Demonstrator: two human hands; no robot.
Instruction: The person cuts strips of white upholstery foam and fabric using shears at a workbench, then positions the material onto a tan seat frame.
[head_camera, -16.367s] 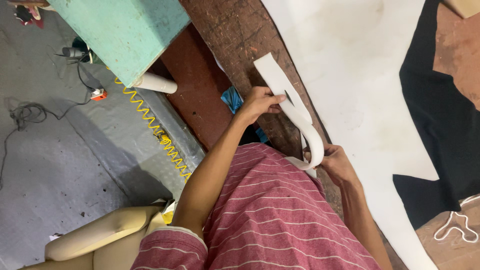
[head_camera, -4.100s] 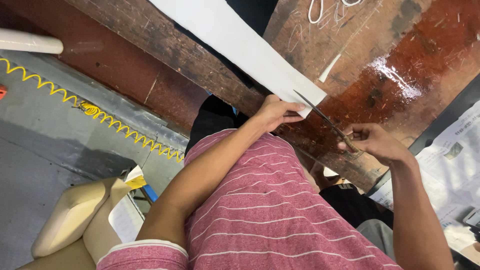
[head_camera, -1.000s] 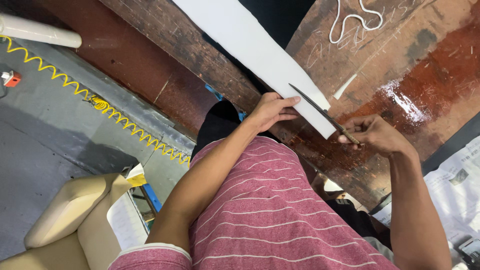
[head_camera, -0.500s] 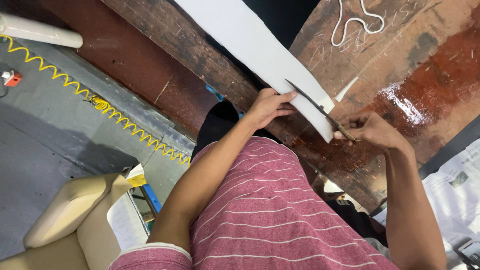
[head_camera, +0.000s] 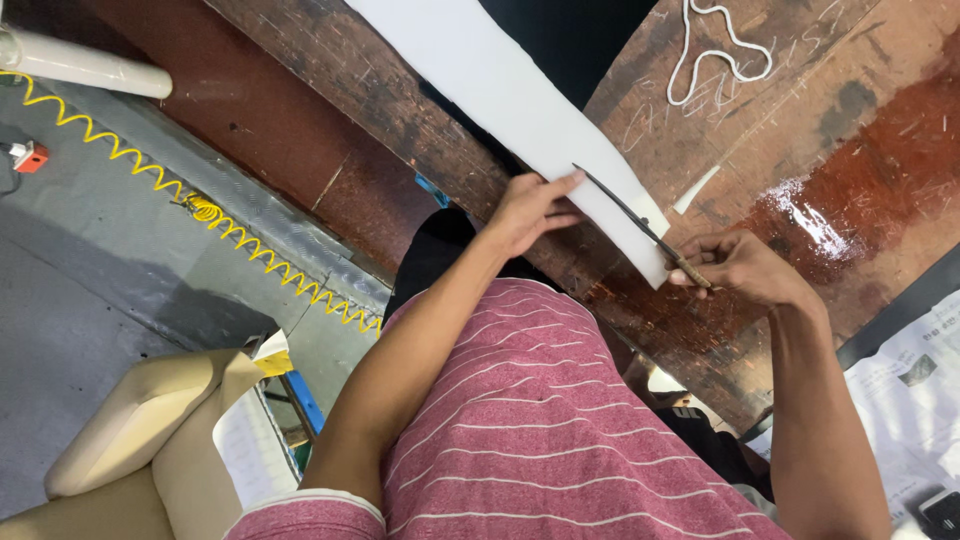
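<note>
A long white sheet strip (head_camera: 500, 95) lies across the worn wooden workbench (head_camera: 800, 150). My left hand (head_camera: 525, 210) presses the strip's near edge with its fingertips. My right hand (head_camera: 745, 265) grips the handle of a thin dark blade (head_camera: 625, 205) that lies along the strip's end, its tip reaching toward my left fingers. A narrow white offcut (head_camera: 695, 190) rests on the bench just past the blade.
A looped white cord (head_camera: 715, 45) lies on the bench at the top. A yellow coiled hose (head_camera: 250, 250) runs over the grey floor, with a white pipe (head_camera: 85, 65) at upper left. A cream chair (head_camera: 140, 440) stands at lower left; printed papers (head_camera: 915, 385) lie at right.
The blade has slid further along the white strip toward my left hand. My left hand has shifted slightly along the strip's edge.
</note>
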